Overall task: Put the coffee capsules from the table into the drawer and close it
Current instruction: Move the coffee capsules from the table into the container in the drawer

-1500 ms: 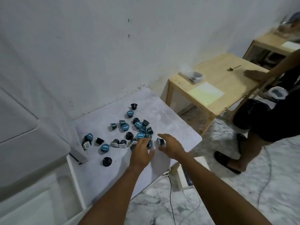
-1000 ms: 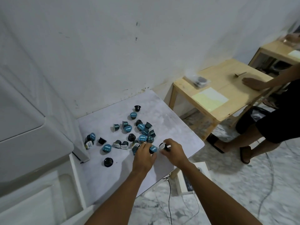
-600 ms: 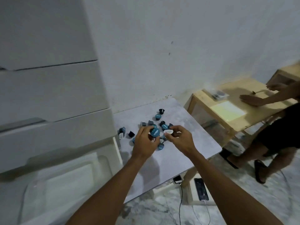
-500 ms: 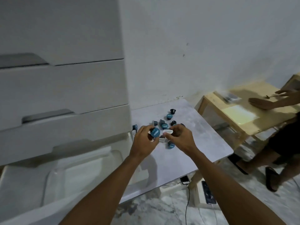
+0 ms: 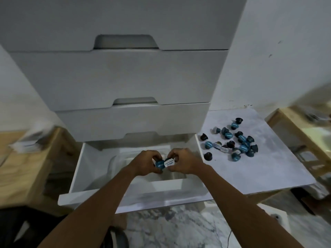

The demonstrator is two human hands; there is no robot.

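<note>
The bottom drawer (image 5: pixel 78 176) of a white chest stands pulled out, with a clear plastic tray inside. Both my hands hover over its middle, touching each other. My left hand (image 5: pixel 146 162) grips a blue-lidded coffee capsule (image 5: pixel 159 164). My right hand (image 5: pixel 184 161) grips a capsule with a white label (image 5: pixel 169 163). Several more blue and black capsules (image 5: pixel 232 143) lie scattered on the grey table (image 5: pixel 268 167) to the right of the drawer.
Above the open drawer the chest has shut drawers (image 5: pixel 116 77) with cut-out handles. Wooden tables stand at the left (image 5: pixel 21 167) and the far right (image 5: pixel 304 131). Marble floor lies below, with a cable at the lower right.
My hands lifted capsules off the table and carried them left over the open drawer. My view swung left from the table to the chest.
</note>
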